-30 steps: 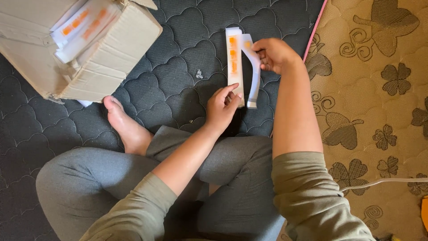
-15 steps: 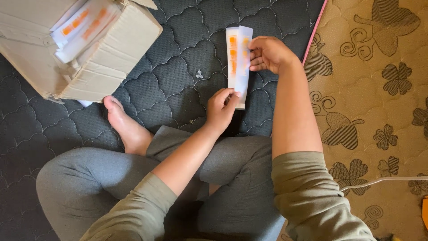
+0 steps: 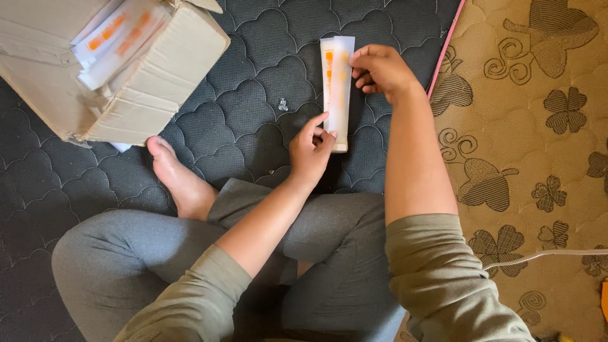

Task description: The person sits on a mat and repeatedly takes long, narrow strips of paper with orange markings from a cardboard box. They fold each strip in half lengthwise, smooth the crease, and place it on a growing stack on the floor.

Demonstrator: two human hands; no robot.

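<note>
Head view showed the left hand [image 3: 311, 151] pinching the near end of a white-orange packet [image 3: 337, 95] on the quilt [image 3: 253, 114], the right hand [image 3: 380, 71] gripping its far end; fingertips partly hidden. Box [image 3: 152, 82] cropped.

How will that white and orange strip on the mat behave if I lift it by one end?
The white and orange strip looks thin and flat, so it would probably bend or droop. It seems light: the left hand and right hand handle it with fingertips only. Lying flat on the dark quilted mat, it is unlikely to roll.
</note>
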